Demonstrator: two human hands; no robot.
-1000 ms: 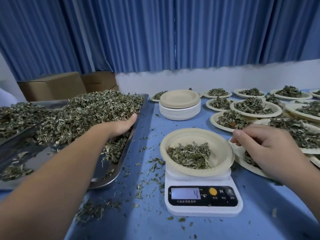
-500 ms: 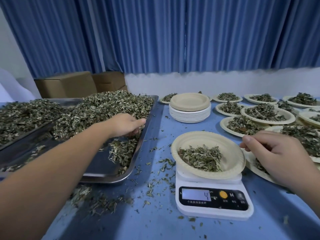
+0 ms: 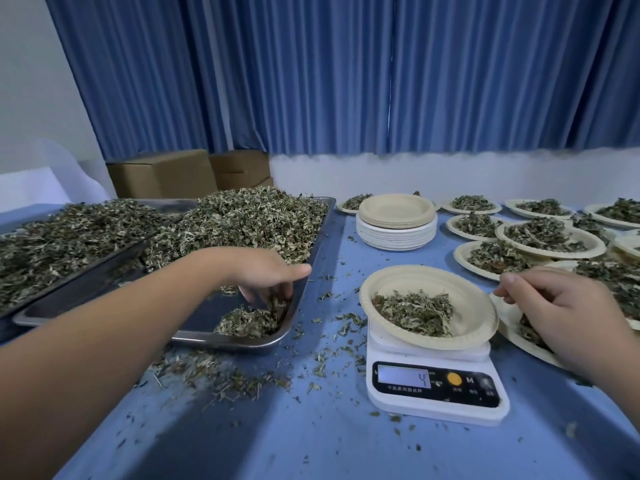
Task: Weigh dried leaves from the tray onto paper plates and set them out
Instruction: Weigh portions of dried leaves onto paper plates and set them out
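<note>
A steel tray (image 3: pixel 242 342) on the left holds a big heap of dried leaves (image 3: pixel 242 223). My left hand (image 3: pixel 263 271) reaches into the tray's near right corner. Its thumb and fingers dip down and pinch a small clump of leaves (image 3: pixel 256 318), while the index finger points right. A paper plate (image 3: pixel 398 273) with a small portion of leaves (image 3: pixel 415 311) sits on the white scale (image 3: pixel 436 386), whose display reads 4. My right hand (image 3: pixel 561 303) hovers at the plate's right rim with its fingers loosely curled and holds nothing.
A stack of empty plates (image 3: pixel 396 223) stands behind the scale. Several filled plates (image 3: pixel 550 233) crowd the right side, some under my right hand. A second tray of leaves (image 3: pixel 69 237) overlaps at far left. Spilled leaves (image 3: pixel 214 372) litter the blue table. Cardboard boxes (image 3: pixel 162 174) stand behind.
My left hand slid from the big heap down to the tray's near right corner and dug its fingers into the small clump. The right hand stayed by the plate.
</note>
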